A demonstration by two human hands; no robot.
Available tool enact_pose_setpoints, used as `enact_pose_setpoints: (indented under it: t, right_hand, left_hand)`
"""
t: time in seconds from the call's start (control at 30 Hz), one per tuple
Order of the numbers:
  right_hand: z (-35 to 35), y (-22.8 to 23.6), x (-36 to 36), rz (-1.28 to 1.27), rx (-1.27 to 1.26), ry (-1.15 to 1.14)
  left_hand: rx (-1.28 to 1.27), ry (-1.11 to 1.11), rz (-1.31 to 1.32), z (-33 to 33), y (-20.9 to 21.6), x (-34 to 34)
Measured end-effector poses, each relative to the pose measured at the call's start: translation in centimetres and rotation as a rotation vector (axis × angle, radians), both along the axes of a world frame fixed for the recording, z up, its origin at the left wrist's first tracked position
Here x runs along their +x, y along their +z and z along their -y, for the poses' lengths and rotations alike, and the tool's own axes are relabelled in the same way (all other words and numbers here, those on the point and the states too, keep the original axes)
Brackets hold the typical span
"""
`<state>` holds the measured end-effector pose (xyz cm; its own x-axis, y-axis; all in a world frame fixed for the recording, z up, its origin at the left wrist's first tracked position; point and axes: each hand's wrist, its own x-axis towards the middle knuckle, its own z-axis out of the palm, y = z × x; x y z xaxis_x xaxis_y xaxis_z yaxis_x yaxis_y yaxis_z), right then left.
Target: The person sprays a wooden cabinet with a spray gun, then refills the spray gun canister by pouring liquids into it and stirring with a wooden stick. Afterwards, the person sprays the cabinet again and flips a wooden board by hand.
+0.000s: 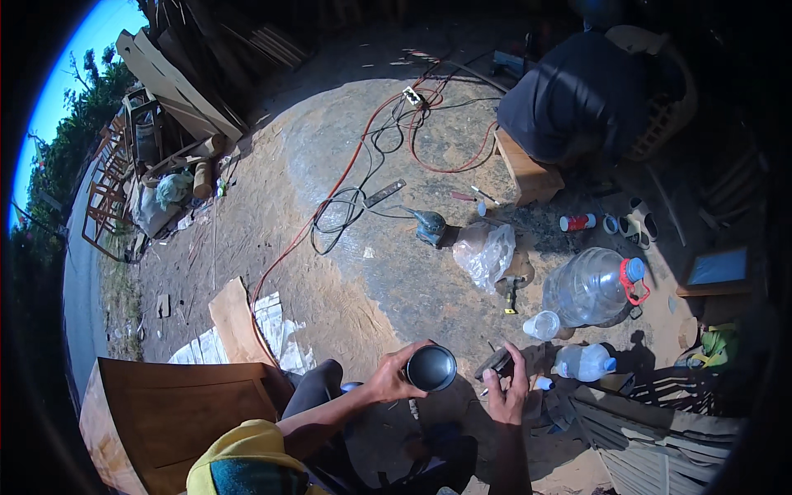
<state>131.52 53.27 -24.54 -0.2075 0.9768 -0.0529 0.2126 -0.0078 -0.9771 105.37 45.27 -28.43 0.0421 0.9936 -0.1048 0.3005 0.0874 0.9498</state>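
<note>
My left hand [391,378] is wrapped round a dark, round, open-topped can [431,369], its mouth facing up; what it contains is too dark to make out. Just to its right, my right hand [506,396] pinches a dark, flat, roundish piece [492,364] between thumb and fingers; whether it is the can's lid I cannot tell. The two hands are apart. Beyond the right hand stand a clear plastic cup [542,325] and a small plastic bottle [584,363] with a blue cap, lying on its side.
A large clear water jug [584,287] lies to the right. Ahead are a clear plastic bag [485,250], a sander-like power tool [428,225] and a power strip [412,96] with tangled cords. A wooden panel [181,421] is at lower left. Another person [577,99] bends at far right.
</note>
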Motion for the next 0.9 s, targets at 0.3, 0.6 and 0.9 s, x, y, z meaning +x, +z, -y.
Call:
enact_pose_setpoints:
  t: [0.3,0.6,0.9]
  right_hand:
    - [4.7,23.6,-9.6,0.248,0.476,0.358]
    - [7.4,37.6,-12.3,0.349,0.542,0.936]
    - [13.4,43.5,-15.4,0.224,0.898,1.418]
  left_hand:
    - [-0.024,0.168,0.144,4.2,20.5,-0.8]
    - [0.096,0.401,0.014,12.6,29.7,-1.4]
    - [0.287,0.812,-0.057,22.9,38.1,5.0]
